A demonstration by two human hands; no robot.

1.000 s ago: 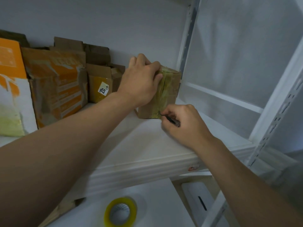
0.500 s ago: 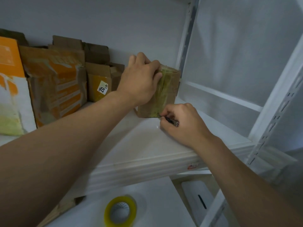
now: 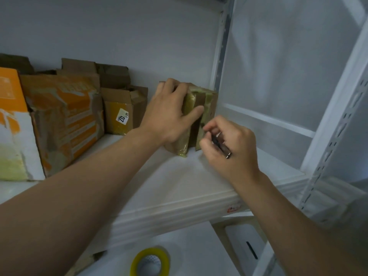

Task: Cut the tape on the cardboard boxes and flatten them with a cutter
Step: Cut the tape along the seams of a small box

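Observation:
A small brown cardboard box (image 3: 209,100) wrapped in yellowish tape stands on the white shelf (image 3: 179,186) near the back right post. Its front face has split along a vertical dark gap between two taped flaps. My left hand (image 3: 169,114) grips the box from the left, fingers over its top and thumb across the front flap. My right hand (image 3: 229,144) pinches a small dark cutter (image 3: 222,147) just right of the gap, its tip hidden behind my fingers near the right flap.
Several flattened and opened orange-and-brown cardboard boxes (image 3: 65,120) lean against the wall at the shelf's left. A roll of yellow tape (image 3: 150,262) lies on the lower surface below. White slotted shelf posts (image 3: 336,124) rise at the right.
The box's front has come open along a vertical line. My right hand with the cutter has lifted from the box's bottom edge to mid-height. My left thumb now lies across the flap.

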